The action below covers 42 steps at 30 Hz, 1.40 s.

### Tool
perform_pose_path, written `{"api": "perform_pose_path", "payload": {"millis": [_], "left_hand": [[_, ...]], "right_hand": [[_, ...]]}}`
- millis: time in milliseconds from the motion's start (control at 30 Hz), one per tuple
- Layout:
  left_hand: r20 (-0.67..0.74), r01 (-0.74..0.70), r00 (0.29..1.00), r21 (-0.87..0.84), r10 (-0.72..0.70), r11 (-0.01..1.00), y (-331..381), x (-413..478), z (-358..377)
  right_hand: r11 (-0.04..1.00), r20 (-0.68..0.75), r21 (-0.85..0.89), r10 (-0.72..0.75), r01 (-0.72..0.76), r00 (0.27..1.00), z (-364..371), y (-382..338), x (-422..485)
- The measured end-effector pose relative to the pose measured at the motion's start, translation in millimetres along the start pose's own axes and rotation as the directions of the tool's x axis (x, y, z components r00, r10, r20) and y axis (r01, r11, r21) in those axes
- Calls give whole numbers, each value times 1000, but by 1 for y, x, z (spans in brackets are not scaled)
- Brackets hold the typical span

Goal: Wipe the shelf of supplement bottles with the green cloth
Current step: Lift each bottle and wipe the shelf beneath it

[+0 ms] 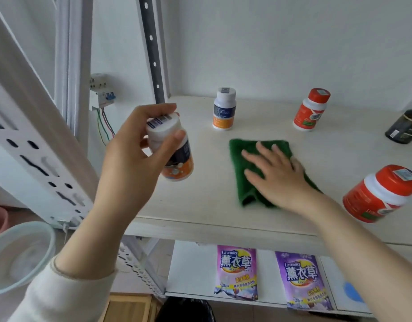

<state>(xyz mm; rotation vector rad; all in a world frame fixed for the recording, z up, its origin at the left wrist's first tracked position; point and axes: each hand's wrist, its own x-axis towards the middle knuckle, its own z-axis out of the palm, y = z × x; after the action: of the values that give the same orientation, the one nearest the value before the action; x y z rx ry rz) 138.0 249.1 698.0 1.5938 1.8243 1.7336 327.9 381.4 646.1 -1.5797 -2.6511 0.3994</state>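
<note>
Right grip (273,175) flat, fingers spread, pressing green cloth (246,168) mid-shelf (200,205), toward front edge. Left grip (140,145) closed around white-capped bottle (170,147), raised above shelf's left edge.

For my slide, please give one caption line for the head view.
Left hand lifts a white bottle while right hand presses the green cloth on the shelf.

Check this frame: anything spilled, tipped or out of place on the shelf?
Nothing spilled or tipped. One white-capped bottle is off the shelf, held tilted in the left hand; the right hand presses the green cloth flat. The other bottles stand upright.
</note>
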Motion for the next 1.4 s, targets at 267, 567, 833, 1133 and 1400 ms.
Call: {"api": "perform_pose_path", "payload": {"millis": [267,567,833,1133,1400], "left_hand": [[-72,-16,997,31,18,999,8,1,-29],[-59,-16,998,-20,14,1000,22,-3,-29],[-50,-22,999,-11,21,1000,23,-9,-37],[32,30,999,-11,-29,999,10,-9,-5],[182,43,982,3,-43,999,-8,-23,45]], "right_hand": [[884,-26,50,-464,465,885,51,-107,-22],[698,-82,529,-524,483,848,3,-68,-48],[923,-11,117,-368,367,930,20,-97,14],[867,-26,178,-469,466,883,30,-62,-50],[984,-30,96,152,-149,988,-9,16,50]]}}
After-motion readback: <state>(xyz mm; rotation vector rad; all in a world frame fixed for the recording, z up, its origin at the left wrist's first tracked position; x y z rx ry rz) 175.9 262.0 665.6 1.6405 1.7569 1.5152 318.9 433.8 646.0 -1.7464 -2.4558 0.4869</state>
